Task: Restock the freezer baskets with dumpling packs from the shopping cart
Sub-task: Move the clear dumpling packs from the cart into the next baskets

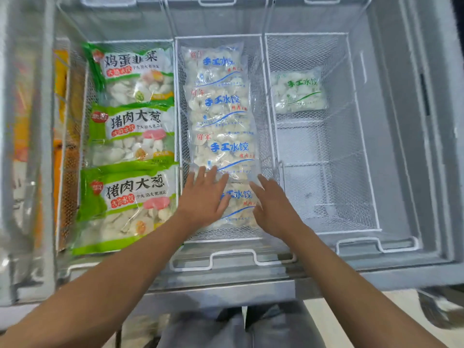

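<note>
Seen from above, inside an open chest freezer (391, 151) fitted with three white wire baskets side by side. Left hand (204, 197) laid flat, fingers straight and spread, on the nearest clear dumpling pack (237, 209) in the middle basket (261, 101), fingertips reaching onto the pack just beyond it. Right hand (272, 205) pressed against the right edge of that same pack, fingers straight, gripping nothing, close to the mesh wall dividing the middle basket from the right one. Lined up front to back in the middle basket, four clear packs with blue lettering (221, 109), overlapping slightly and filling the length of the basket. Packed into the left basket (86, 101), three green-trimmed dumpling packs (130, 136), the nearest tilted up over the front rim. Lying alone at the far end of the right basket (356, 136), one clear pack with green lettering (298, 92), the rest of the mesh floor bare. Further left, beyond the freezer's inner wall, blurred orange and yellow packaging (60, 116), too indistinct to identify. Along the near edge, the baskets' wire handles (232, 258) hooked over the freezer rim. Shopping cart out of view.
</note>
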